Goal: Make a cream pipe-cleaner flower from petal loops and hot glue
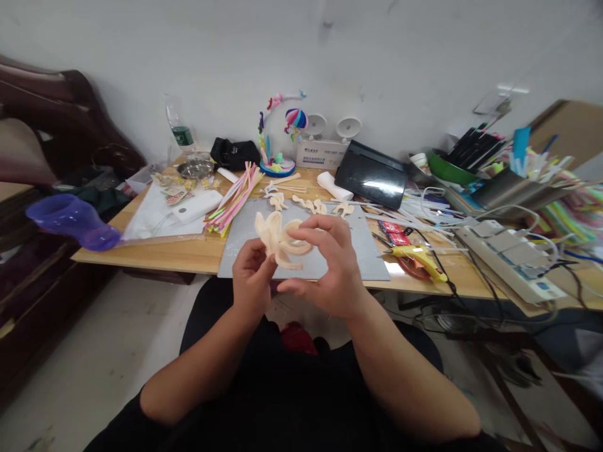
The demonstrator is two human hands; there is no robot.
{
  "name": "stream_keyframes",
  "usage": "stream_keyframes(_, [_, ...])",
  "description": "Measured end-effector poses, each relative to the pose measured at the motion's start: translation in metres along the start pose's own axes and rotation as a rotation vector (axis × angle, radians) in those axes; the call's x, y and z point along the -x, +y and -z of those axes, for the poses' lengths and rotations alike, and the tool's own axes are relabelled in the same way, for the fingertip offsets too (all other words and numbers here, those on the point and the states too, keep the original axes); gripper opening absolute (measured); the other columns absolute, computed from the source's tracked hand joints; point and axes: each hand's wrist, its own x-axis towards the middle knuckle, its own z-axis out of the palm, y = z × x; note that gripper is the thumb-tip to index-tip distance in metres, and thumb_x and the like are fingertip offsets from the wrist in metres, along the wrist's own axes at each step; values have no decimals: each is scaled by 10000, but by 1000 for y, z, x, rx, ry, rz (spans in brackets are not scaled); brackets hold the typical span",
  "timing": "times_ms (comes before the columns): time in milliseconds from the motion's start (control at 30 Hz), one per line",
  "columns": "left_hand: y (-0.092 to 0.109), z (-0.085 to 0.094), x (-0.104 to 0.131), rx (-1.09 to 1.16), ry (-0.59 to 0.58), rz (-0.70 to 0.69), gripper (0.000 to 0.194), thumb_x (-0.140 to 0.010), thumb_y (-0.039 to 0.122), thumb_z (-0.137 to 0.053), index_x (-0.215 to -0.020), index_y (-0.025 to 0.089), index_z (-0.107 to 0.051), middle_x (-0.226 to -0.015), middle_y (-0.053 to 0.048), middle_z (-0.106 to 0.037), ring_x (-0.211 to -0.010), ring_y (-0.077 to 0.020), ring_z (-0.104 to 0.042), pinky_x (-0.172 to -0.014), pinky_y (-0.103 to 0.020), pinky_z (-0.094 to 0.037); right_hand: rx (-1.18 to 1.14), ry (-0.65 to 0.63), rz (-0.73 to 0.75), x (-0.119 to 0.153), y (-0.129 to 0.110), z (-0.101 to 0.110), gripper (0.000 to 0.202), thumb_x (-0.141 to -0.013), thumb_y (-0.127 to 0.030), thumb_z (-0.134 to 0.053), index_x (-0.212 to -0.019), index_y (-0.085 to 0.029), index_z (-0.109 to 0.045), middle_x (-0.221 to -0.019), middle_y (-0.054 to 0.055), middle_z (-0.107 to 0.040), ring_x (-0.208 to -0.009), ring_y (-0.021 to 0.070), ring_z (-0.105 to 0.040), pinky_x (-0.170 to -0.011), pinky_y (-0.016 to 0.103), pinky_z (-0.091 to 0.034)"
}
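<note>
A cream, fuzzy flower [272,233] with several looped petals, seemingly bent from pipe cleaners, is held up over the front of the grey mat [240,251]. My left hand [253,276] pinches it at its base between thumb and fingers. On the other side, my right hand [336,267] curves around with thumb and fingers apart. Its fingertips are at the right-hand petal; whether they touch it I cannot tell. Behind the flower, smaller cream twisted pieces [308,204] lie along the mat's back edge.
To the left are a bundle of pink and yellow pipe cleaners [235,201], a white device [198,206] and a metal bowl [195,168]. At right lie a yellow glue gun [419,257], a power strip [511,260] and cables. A colourful balloon ornament [277,164] stands behind.
</note>
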Motion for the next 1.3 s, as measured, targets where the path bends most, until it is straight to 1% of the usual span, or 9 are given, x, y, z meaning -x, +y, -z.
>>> stream_keyframes(200, [-3,-2,5,145,-33,-66,145,-695,242,-676,-833,216,-640,-758,-11,-636,-802,-160,-616,-736,-279,-482,95,77,105,5,-3,-2,174,-721,-244,-651,-885,-193,-627,-963,67,-545,-962,214,-483,-859,397,-433])
stream_keyframes(433, [1,-6,6,127,-21,-87,175,-679,277,-697,-836,215,-649,-783,-26,-646,-861,-187,-615,-741,-291,-488,254,135,279,5,-1,1,124,-744,-228,-655,-865,-230,-631,-854,-3,-638,-892,174,-533,-973,437,-331])
stream_keyframes(533, [-2,-3,6,57,-86,-138,280,-648,303,-719,-899,207,-641,-786,-37,-630,-826,-191,-605,-708,-294,-483,270,140,315,6,1,3,79,-763,-182,-628,-830,-225,-628,-846,-18,-658,-847,149,-550,-969,407,-325])
stream_keyframes(667, [-3,2,9,38,-208,-208,359,-681,253,-688,-1029,208,-617,-871,-52,-626,-784,-162,-579,-691,-279,-459,271,181,337,6,5,3,78,-766,-168,-617,-821,-222,-631,-820,-9,-667,-792,143,-563,-916,388,-370])
stream_keyframes(900, [-3,2,9,84,-244,-14,389,-681,256,-696,-1062,221,-628,-804,-26,-620,-639,-111,-503,-563,-235,-398,252,214,259,8,20,0,52,-744,-167,-642,-760,-212,-619,-787,5,-659,-777,153,-568,-857,377,-427])
stream_keyframes(1100, [2,-6,2,189,-274,217,347,-652,342,-723,-959,198,-648,-682,-4,-608,-521,-77,-460,-474,-201,-346,247,110,144,1,27,1,142,-772,-201,-611,-632,-188,-593,-763,29,-635,-754,159,-532,-743,326,-453])
stream_keyframes(1200, [5,-10,0,276,-223,346,371,-588,373,-764,-878,176,-644,-623,12,-587,-442,-41,-397,-415,-169,-277,193,23,98,2,24,5,80,-799,-223,-579,-785,-169,-636,-880,69,-632,-837,181,-544,-765,335,-462])
stream_keyframes(1233, [5,-11,-1,306,-202,377,395,-560,385,-779,-857,167,-639,-609,18,-578,-419,-28,-370,-401,-161,-254,178,59,87,5,21,6,120,-797,-221,-581,-884,-161,-637,-942,87,-620,-884,194,-545,-782,347,-462])
stream_keyframes(1300, [6,-13,-1,349,-173,415,433,-511,391,-803,-827,151,-630,-598,24,-568,-386,-6,-320,-380,-150,-218,158,230,86,13,14,6,249,-779,-188,-593,-1026,-165,-608,-981,94,-592,-912,201,-544,-778,357,-464])
